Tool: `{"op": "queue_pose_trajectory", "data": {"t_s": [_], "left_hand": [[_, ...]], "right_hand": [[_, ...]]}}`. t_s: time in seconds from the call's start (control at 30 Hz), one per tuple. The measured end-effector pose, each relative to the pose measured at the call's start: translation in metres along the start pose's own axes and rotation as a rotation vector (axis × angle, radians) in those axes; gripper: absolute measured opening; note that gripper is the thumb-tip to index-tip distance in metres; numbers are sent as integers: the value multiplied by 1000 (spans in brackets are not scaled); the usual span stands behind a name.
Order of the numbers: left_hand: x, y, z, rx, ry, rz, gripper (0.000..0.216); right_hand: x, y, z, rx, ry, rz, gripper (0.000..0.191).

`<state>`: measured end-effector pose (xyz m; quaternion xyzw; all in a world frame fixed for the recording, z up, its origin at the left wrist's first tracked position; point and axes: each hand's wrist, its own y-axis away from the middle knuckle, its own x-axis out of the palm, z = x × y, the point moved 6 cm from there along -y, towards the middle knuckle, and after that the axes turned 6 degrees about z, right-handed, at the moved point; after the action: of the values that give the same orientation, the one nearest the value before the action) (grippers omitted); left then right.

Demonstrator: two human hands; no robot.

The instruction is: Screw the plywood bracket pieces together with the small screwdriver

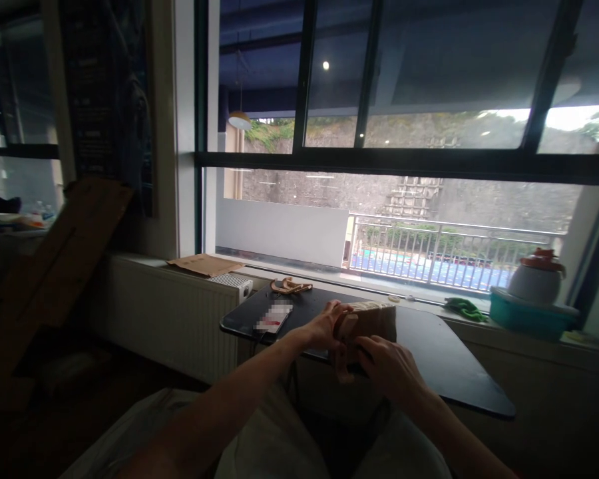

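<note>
Brown piece is hanging over the near edge of the desk. We are pinching it with the fingers of our left hand and right hand, a phone lying nearby.

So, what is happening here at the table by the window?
A seated person holds a brown piece, perhaps leather, with both hands above the near edge of the black table. The left hand grips its left end; the right hand holds it lower, at the front. Behind it on the table lie a flat device and some tan loops. A green cloth and a teal basin rest on the windowsill.
</note>
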<state>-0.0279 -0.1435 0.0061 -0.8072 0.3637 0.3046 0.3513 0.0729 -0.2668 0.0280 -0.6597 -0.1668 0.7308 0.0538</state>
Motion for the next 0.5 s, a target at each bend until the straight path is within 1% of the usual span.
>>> {"op": "queue_pose_trajectory", "data": {"t_s": [0.17, 0.3, 0.37, 0.5], "left_hand": [[-4, -2, 5, 17, 34, 3, 95], [-5, -1, 11, -2, 21, -35, 99], [-5, -1, 12, -5, 9, -47, 101], [-2, 1, 9, 4, -20, -55, 98]], "right_hand": [[-3, -1, 3, 4, -4, -8, 27], [-3, -2, 10, 21, -10, -16, 25], [-1, -2, 12, 34, -18, -22, 24], [5, 1, 9, 82, -68, -50, 24]]}}
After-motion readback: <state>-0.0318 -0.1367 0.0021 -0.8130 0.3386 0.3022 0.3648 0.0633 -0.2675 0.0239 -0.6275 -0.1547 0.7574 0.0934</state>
